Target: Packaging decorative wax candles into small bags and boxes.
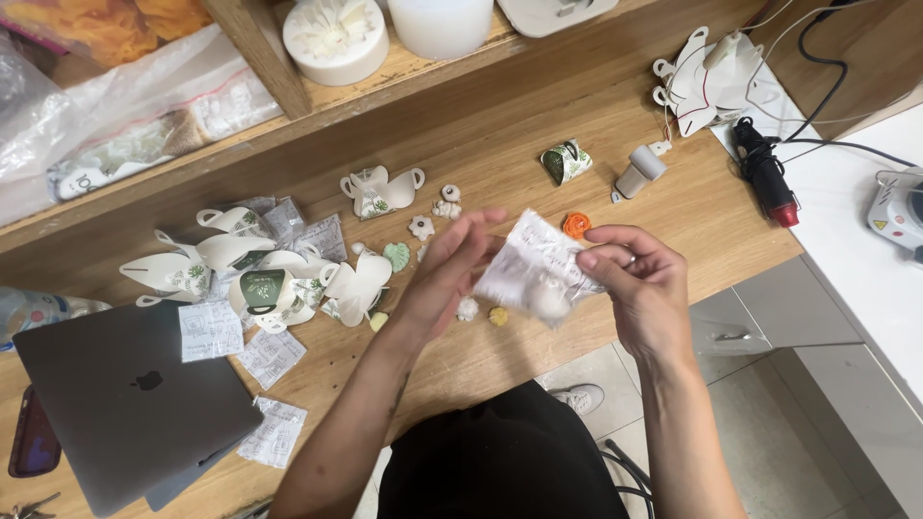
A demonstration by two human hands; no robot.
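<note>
My left hand (444, 271) and my right hand (636, 279) hold a small clear plastic packet (534, 264) between them above the front edge of the wooden table (500, 125). The packet has printing on it and a small white lump inside near its bottom. My right thumb and fingers pinch its right edge. My left fingers touch its left edge; they are blurred. Below the packet on the table lie a small white piece (467, 308) and a small yellow piece (498, 315).
White paper cup-shaped cutouts with green leaf prints (279, 279) and several flat packets (271, 358) lie at left. A grey laptop (130, 408) sits at the near left. An orange flower (576, 225), a glue gun (766, 173) and white moulds (336, 38) on a shelf are farther off.
</note>
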